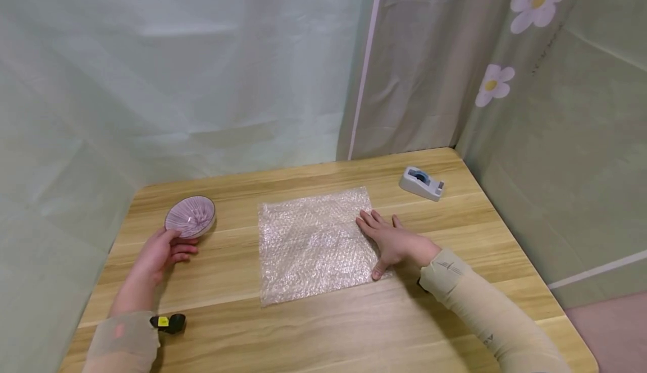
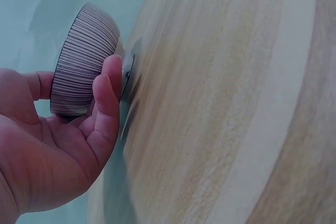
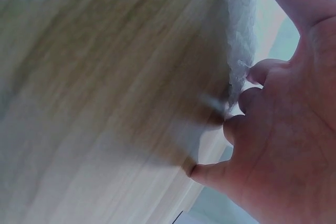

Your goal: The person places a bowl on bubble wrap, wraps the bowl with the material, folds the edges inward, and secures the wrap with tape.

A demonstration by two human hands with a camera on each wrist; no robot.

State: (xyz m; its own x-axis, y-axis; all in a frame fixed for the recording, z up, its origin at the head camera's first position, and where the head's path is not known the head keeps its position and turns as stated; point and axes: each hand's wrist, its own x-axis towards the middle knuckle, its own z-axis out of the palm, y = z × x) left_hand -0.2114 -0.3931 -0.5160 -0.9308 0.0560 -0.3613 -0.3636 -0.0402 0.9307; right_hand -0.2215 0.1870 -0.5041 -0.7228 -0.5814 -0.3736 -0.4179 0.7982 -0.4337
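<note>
On the left side of the table, my left hand (image 1: 163, 249) holds a small bowl (image 1: 191, 215) by its near rim, thumb at the rim and fingers beneath. Its purple-striped inside tilts toward the head camera; the left wrist view shows dark stripes around the bowl's outside (image 2: 86, 59). A sheet of clear bubble wrap (image 1: 313, 244) lies flat in the middle of the table. Over its right edge, my right hand (image 1: 394, 244) is spread with straight fingers, thumb at the near corner. In the right wrist view the fingertips touch the bubble wrap (image 3: 239, 30) and the table beside it.
A grey tape dispenser (image 1: 422, 183) with a blue core stands at the back right of the wooden table (image 1: 212, 333). Pale curtains (image 1: 227, 69) hang close behind the table and along its sides.
</note>
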